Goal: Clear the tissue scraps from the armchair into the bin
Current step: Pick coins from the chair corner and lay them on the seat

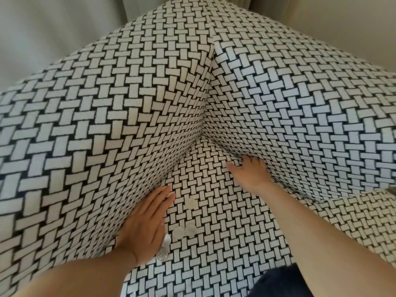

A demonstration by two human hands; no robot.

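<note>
- Filling most of the frame: one armchair (85, 116) in black-and-white basket weave, seen from above into the corner of its seat (225, 221).
- Lower left of centre: left hand (145, 224), laid flat where the seat meets the left inner wall, fingers straight and pressed together, holding nothing.
- Just right of that hand, lower centre: tissue scraps (179, 232), small pale round pieces lying loose on the seat. Five counted: one alone near the fingertips, two side by side below it, two more against the heel of the hand, the lowest touching it. Possibly more hidden under the palm; cannot tell.
- Right of centre: right hand (250, 174), fingers spread and pushed into the crease under the right inner wall, tips partly hidden, thumb wide out to the left, nothing seen in it.
- Bottom right: one patch of dark cloth (282, 281), probably clothing.
- No bin in view.
- Step in hand, as judged: gathering, with no scrap yet lifted.
- Next move, as judged: sweep the flat left hand rightward to herd the five together, check the right crease for strays, then pinch or scoop them lightly, since thin pieces cling to fabric and slip into seams.
- Tally: two hands, one armchair, five scraps.
</note>
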